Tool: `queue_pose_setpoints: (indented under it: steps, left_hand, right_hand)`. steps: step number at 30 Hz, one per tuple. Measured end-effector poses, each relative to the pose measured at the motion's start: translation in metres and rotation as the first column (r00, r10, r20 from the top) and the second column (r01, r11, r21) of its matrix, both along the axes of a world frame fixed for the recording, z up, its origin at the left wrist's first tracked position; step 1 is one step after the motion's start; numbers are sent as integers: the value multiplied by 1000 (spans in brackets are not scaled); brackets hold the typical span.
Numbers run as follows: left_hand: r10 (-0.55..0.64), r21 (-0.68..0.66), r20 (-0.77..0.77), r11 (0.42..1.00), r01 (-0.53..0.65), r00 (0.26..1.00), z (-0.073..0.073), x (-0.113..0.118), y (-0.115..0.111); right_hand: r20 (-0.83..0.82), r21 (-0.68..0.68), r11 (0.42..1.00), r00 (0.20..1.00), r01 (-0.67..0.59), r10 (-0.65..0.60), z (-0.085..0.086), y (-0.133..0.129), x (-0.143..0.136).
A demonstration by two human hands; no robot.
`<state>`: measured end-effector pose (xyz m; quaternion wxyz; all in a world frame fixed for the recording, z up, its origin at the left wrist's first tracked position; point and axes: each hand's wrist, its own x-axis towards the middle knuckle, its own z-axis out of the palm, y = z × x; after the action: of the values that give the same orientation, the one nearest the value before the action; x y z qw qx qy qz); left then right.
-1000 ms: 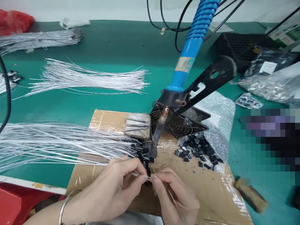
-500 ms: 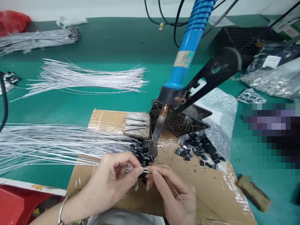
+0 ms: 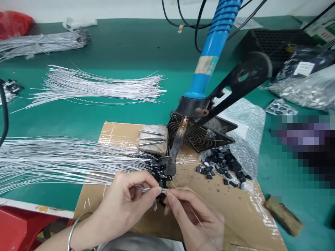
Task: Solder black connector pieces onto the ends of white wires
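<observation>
Near the blue iron [image 3: 202,76], the left hand [image 3: 131,202] is pinching thin wires [image 3: 143,189]; the right hand [image 3: 193,212], nearly meeting it, is holding a fine strand [image 3: 200,222]. Because the tip [image 3: 171,169], perhaps hot, is standing close, a small slip could be causing burns.

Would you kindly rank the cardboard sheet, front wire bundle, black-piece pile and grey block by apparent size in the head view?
1. Cardboard sheet, partly covered
2. Front wire bundle, cut off at left edge
3. Black-piece pile
4. Grey block
</observation>
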<state>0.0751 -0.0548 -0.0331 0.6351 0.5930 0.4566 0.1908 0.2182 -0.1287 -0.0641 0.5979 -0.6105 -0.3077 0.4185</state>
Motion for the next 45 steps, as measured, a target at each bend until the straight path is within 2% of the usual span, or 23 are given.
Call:
queue_pose_setpoints:
  steps: [4, 8, 11, 16, 27, 37, 45]
  left_hand:
    - [13, -7, -28, 1000, -13, 1000, -1, 2, -2]
    - [23, -29, -35, 999, -24, 999, 1, 3, -2]
    - [26, -29, -31, 999, -27, 999, 2, 4, -2]
    - [16, -18, -45, 1000, -17, 999, 1, 3, -5]
    - [-7, 5, -52, 1000, 7, 999, -4, 1, -8]
    - [-51, -35, -65, 998, 49, 997, 0, 0, -4]
    - [-19, 13, -85, 1000, 20, 996, -6, 0, -6]
  right_hand:
    - [-118, -52, 999, 993, 4, -10, -2, 1, 0]
    - [-291, -134, 990, 953, 52, -90, -5, 1, 2]
    - [-367, -143, 990, 928, 8, -61, -6, 1, 3]
    - [-404, -119, 989, 914, -83, 28, -4, 1, 2]
    - [-506, -205, 975, 862, -86, -31, 4, 5, 1]
    - [-614, -197, 952, 786, -236, 67, 0, 8, 12]
    - [-619, -191, 955, 783, -227, 62, 1, 6, 11]
